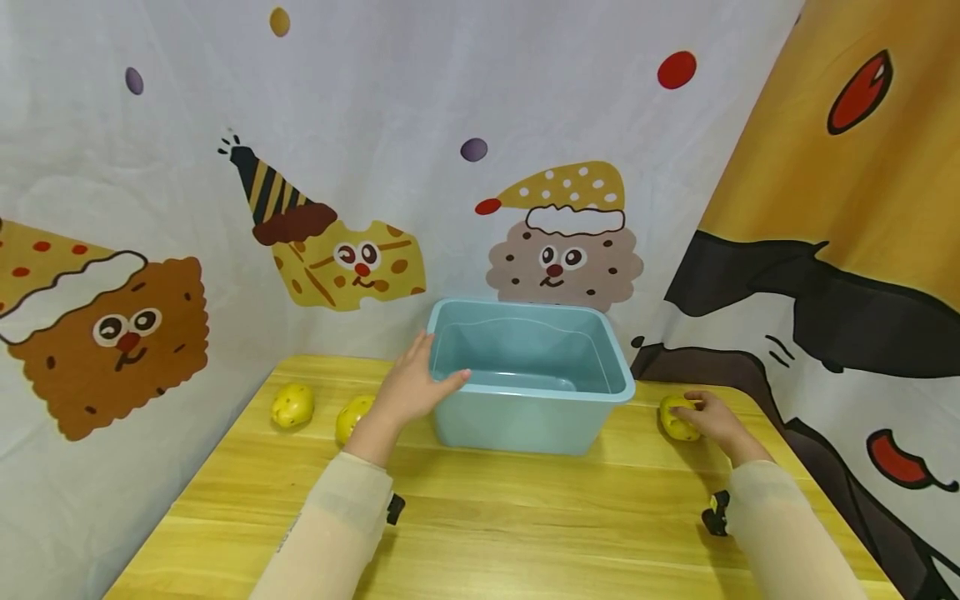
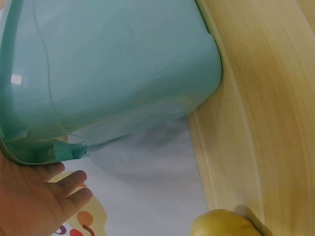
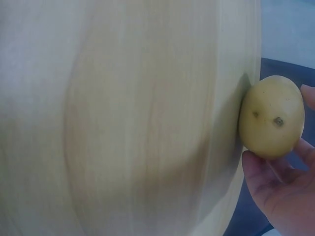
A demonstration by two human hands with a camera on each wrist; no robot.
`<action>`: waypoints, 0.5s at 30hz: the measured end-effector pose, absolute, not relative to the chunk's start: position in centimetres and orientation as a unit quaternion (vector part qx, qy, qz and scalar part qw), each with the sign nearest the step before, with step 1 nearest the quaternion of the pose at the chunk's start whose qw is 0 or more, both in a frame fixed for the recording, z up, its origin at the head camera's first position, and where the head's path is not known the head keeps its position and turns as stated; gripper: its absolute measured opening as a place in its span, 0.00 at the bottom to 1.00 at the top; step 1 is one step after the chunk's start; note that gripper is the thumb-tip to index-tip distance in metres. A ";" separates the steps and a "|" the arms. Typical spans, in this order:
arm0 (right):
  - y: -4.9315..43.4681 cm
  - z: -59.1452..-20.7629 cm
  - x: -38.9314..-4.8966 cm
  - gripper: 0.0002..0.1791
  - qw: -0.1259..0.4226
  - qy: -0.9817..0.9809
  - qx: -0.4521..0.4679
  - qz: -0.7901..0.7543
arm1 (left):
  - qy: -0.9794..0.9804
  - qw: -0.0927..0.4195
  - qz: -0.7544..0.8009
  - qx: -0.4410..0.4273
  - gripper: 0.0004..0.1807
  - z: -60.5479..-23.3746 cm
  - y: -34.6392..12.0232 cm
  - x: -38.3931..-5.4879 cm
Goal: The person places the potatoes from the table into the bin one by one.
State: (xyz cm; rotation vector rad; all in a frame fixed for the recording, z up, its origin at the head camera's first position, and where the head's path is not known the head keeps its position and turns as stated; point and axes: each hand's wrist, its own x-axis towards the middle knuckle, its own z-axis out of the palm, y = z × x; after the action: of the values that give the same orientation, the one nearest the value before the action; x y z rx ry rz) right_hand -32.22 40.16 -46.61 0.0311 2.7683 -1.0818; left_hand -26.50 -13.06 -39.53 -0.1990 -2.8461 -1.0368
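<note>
A light blue plastic bin (image 1: 517,421) stands upright on the wooden table, its inside bare. My left hand (image 1: 412,387) is at the bin's left front corner, fingers spread and nearly straight, the thumb overlapping the front rim in the head view. From the left wrist, that hand (image 2: 34,201) shows right under the rim corner. Out to the right, my right hand (image 1: 716,421) holds a yellow potato (image 1: 677,418) between thumb and fingers. The right wrist view shows this potato (image 3: 273,118) close against the tabletop, with the fingers (image 3: 266,179) around its far side.
Two more potatoes lie left of the bin: one near the table's left edge (image 1: 292,406), the other partly hidden behind my left wrist (image 1: 352,417). A cloth with cartoon prints (image 1: 375,83) hangs right behind the table (image 1: 540,517).
</note>
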 end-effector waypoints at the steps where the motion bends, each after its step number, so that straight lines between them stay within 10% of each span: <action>1: 40.1 -46.6 -32.2 0.45 0.086 0.928 0.011 -0.363 | -0.936 0.053 -0.341 -0.066 0.61 -39.5 -13.0 -26.5; 15: 39.6 -46.8 -32.4 0.48 0.097 0.927 0.007 -0.361 | -0.938 0.052 -0.336 -0.066 0.61 -39.4 -13.0 -26.5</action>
State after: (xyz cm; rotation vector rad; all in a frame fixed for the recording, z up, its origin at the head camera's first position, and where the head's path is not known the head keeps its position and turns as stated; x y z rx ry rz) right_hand -32.41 39.60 -46.83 0.0205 2.7468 -1.0702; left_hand -26.49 -12.98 -39.41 -0.1996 -2.8527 -1.0231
